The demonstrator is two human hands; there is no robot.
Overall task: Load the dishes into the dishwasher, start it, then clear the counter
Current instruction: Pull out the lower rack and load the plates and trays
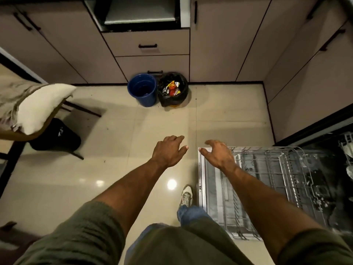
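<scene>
Down at the near edge you can see olive sleeves [76, 232] pushed up on both arms, plus a jeans leg and one pale sneaker [187, 195] planted on the shiny beige floor [118, 169] just left of the dishwasher door.

Both arms stretch out forward. Left hand [169, 151] hangs over bare floor, palm down, fingers loosely spread, holding nothing. Right hand [217, 153] is the same deal, fingers apart and empty, sitting over the far left corner of the dishwasher door; can't tell if it's actually touching it.

On the right, the dishwasher door [202, 188] is dropped flat open and the lower rack [267, 184] is pulled out onto it. The wire rack looks mostly bare where I can see it. Further right the machine's inside goes dark, with a bit of another rack [346, 146] poking in at the edge; something pale sits in it but it's too blurry to name.

Off to the left there's a chair [38, 106] with a whitish cushion and a black bin [57, 135] under it.

Far side, against the beige cabinets [152, 43], a blue bucket [142, 89] stands touching a bin lined with a black bag [172, 88], colourful wrappers inside.
</scene>
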